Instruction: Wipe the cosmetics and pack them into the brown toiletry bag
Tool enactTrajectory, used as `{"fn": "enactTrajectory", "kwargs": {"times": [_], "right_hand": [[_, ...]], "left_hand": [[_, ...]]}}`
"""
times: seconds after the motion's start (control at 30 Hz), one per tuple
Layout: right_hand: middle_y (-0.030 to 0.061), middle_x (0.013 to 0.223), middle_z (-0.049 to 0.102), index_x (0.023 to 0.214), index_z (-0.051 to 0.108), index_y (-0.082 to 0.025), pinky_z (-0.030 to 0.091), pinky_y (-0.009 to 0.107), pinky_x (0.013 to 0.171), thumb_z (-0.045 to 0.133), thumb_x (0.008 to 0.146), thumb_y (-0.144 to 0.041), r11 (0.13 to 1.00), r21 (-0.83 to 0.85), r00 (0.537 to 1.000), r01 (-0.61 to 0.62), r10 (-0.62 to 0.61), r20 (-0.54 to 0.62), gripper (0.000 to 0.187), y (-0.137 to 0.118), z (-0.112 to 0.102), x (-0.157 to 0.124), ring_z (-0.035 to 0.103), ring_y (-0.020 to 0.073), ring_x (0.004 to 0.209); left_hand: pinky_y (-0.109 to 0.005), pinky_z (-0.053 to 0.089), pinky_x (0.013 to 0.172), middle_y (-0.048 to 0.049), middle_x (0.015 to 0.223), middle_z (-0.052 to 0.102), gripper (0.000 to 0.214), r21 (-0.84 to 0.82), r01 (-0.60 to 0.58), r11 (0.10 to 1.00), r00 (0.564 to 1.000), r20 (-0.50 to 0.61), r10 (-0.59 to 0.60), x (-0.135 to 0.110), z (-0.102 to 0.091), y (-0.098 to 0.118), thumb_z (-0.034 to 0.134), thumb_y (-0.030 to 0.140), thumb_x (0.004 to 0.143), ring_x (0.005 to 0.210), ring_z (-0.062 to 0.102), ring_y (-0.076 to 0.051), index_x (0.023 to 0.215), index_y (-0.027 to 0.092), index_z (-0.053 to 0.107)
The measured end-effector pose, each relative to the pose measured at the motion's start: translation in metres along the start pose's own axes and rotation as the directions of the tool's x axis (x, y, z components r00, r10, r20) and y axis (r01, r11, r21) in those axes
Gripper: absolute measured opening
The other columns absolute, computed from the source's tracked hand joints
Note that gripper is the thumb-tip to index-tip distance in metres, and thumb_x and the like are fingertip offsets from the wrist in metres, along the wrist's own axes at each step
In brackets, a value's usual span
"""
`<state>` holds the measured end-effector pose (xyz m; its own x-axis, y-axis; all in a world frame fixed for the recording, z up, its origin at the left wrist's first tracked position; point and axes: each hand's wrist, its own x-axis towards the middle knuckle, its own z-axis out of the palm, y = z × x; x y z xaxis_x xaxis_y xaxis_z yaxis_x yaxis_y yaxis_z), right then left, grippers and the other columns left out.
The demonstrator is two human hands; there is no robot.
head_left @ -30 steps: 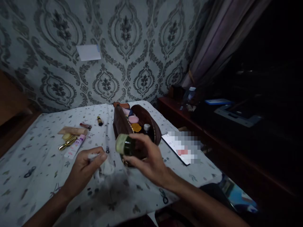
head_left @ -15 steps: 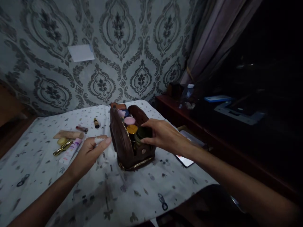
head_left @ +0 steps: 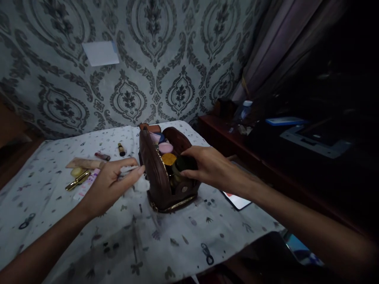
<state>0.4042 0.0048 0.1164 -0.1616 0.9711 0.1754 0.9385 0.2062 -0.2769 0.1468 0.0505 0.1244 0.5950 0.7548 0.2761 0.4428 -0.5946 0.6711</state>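
Observation:
A brown zippered cosmetic bag stands upright and unzipped on the cloth. My right hand is closed around a dark-lidded green jar at the bag's near right end. Beside the jar in the bag are a yellow round lid and a pink round item. My left hand, left of the bag, pinches a crumpled white tissue whose loose part hangs near the bag's side.
To the left lie a gold tube, a purple-and-white tube, a beige tube and a small gold-and-black bottle. A phone-like device lies right of the bag. A dark red ledge runs along the right.
The view has shifted slightly. My left hand has come a little closer to the bag with the tissue. My right hand keeps its grip on the jar at the bag's opening.

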Motion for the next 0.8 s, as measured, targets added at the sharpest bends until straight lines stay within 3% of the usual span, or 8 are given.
{"fn": "enactTrajectory", "kwargs": {"times": [0.07,0.17,0.3,0.43,0.57,0.7,0.8], "right_hand": [[0.0072,0.102,0.07,0.113,0.065,-0.016,0.047,0.029,0.076,0.072,0.079,-0.032,1.0,0.024,0.999,0.002,-0.001,-0.045,0.039,-0.001,-0.003,-0.002,0.066,0.0216,0.09],[0.0064,0.097,0.067,0.111,0.066,-0.016,0.046,0.028,0.069,0.073,0.076,-0.024,0.998,0.001,0.998,0.063,-0.063,-0.019,0.037,-0.005,-0.01,-0.008,0.064,0.0187,0.08],[0.005,0.095,0.064,0.108,0.067,-0.019,0.043,0.025,0.061,0.072,0.075,-0.02,0.989,0.009,0.987,0.149,-0.15,0.059,0.033,-0.007,-0.019,-0.018,0.062,0.0151,0.071],[0.0039,0.091,0.064,0.11,0.067,-0.02,0.044,0.025,0.063,0.07,0.079,-0.022,0.984,0.069,0.986,0.165,-0.165,-0.004,0.032,0.001,-0.023,-0.027,0.062,0.0149,0.072],[0.0027,0.085,0.064,0.11,0.066,-0.021,0.045,0.026,0.065,0.068,0.082,-0.029,0.976,0.13,0.984,0.176,-0.17,-0.054,0.029,0.008,-0.023,-0.032,0.061,0.0147,0.07],[0.0021,0.082,0.064,0.108,0.067,-0.021,0.045,0.026,0.062,0.069,0.081,-0.03,0.974,0.163,0.987,0.154,-0.146,-0.062,0.029,0.009,-0.023,-0.033,0.061,0.0144,0.067],[0.0017,0.081,0.065,0.104,0.068,-0.022,0.044,0.026,0.06,0.071,0.079,-0.03,0.974,0.187,0.991,0.128,-0.119,-0.062,0.027,0.008,-0.023,-0.035,0.062,0.0147,0.067]], "left_hand": [[-0.023,0.039,0.06,-0.0003,0.07,0.057,0.031,0.151,-0.131,0.98,0.991,0.044,0.126,0.014,-0.001,0.011,0.046,0.036,0.092,0.066,0.054,-0.014,0.068,0.018,0.056],[-0.025,0.042,0.069,-0.0039,0.089,0.065,0.017,0.417,-0.293,0.86,0.953,0.2,0.227,0.043,0.006,0.026,0.05,0.025,0.087,0.084,0.061,-0.018,0.084,0.018,0.065],[-0.028,0.045,0.071,-0.004,0.088,0.07,0.02,0.557,-0.444,0.702,0.857,0.492,0.151,0.085,0.023,0.038,0.054,0.019,0.083,0.09,0.065,-0.023,0.095,0.022,0.07],[-0.027,0.045,0.068,-0.005,0.095,0.072,0.024,0.511,-0.543,0.666,0.724,0.687,0.064,0.109,0.035,0.042,0.058,0.018,0.078,0.091,0.066,-0.023,0.098,0.023,0.071],[-0.027,0.046,0.07,-0.0066,0.102,0.071,0.026,0.515,-0.567,0.643,0.673,0.74,0.001,0.115,0.039,0.045,0.062,0.024,0.078,0.097,0.066,-0.024,0.103,0.023,0.071],[-0.03,0.047,0.068,-0.0078,0.093,0.072,0.027,0.526,-0.594,0.609,0.647,0.762,-0.028,0.114,0.049,0.046,0.063,0.035,0.079,0.088,0.067,-0.025,0.1,0.021,0.072],[-0.031,0.048,0.07,-0.0092,0.083,0.072,0.024,0.518,-0.609,0.6,0.632,0.774,-0.027,0.111,0.062,0.047,0.061,0.033,0.079,0.083,0.068,-0.025,0.092,0.016,0.072]]}}
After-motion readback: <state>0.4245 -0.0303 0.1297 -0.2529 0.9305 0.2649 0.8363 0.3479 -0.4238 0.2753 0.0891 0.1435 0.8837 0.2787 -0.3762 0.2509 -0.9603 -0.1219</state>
